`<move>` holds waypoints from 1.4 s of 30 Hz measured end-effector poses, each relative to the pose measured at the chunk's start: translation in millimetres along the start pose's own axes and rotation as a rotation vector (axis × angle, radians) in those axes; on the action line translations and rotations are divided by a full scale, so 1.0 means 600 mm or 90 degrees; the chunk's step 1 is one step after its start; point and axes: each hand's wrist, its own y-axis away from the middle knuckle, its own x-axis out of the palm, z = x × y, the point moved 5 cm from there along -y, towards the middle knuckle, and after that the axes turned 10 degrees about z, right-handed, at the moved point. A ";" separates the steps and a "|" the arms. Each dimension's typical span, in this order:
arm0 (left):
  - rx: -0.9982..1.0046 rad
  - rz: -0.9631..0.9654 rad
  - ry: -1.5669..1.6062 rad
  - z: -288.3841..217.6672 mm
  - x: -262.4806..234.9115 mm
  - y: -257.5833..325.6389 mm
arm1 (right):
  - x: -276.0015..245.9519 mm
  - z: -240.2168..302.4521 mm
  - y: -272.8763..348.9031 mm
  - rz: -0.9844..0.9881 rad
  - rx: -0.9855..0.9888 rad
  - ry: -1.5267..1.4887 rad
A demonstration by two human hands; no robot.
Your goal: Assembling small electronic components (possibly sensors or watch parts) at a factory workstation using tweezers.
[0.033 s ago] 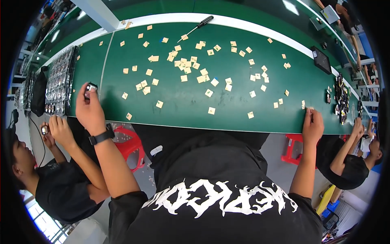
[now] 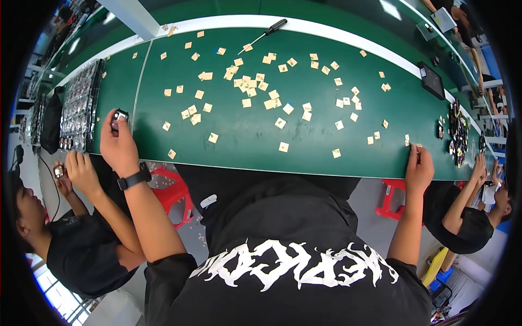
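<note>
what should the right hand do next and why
Probably lift the small pale square gently off the green table with the right hand: its fingertips are right at that square, though whether they grip it is unclear, while the left hand is already occupied, holding a small dark device on the far left side.

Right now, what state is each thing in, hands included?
Left hand: raised, gripping a small dark-and-silver device
Right hand: fingertips closed on a small pale piece
Black-handled metal screwdriver: lying down, unheld
Beige square pieces: scattered, some overlapping
Black wristwatch: strapped on
Small dark items at right: heaped
</note>
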 end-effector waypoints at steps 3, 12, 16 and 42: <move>0.003 -0.029 -0.065 0.005 0.017 -0.003 | 0.011 -0.003 0.001 0.016 0.053 -0.039; 0.043 -0.020 -0.199 0.013 0.029 -0.015 | 0.006 -0.005 0.000 -0.013 0.117 -0.063; 0.052 -0.015 -0.258 0.016 0.031 -0.014 | 0.010 -0.008 0.002 -0.051 0.133 -0.118; 0.020 -0.002 -0.330 0.020 0.030 -0.026 | 0.007 -0.012 0.003 -0.032 0.157 -0.133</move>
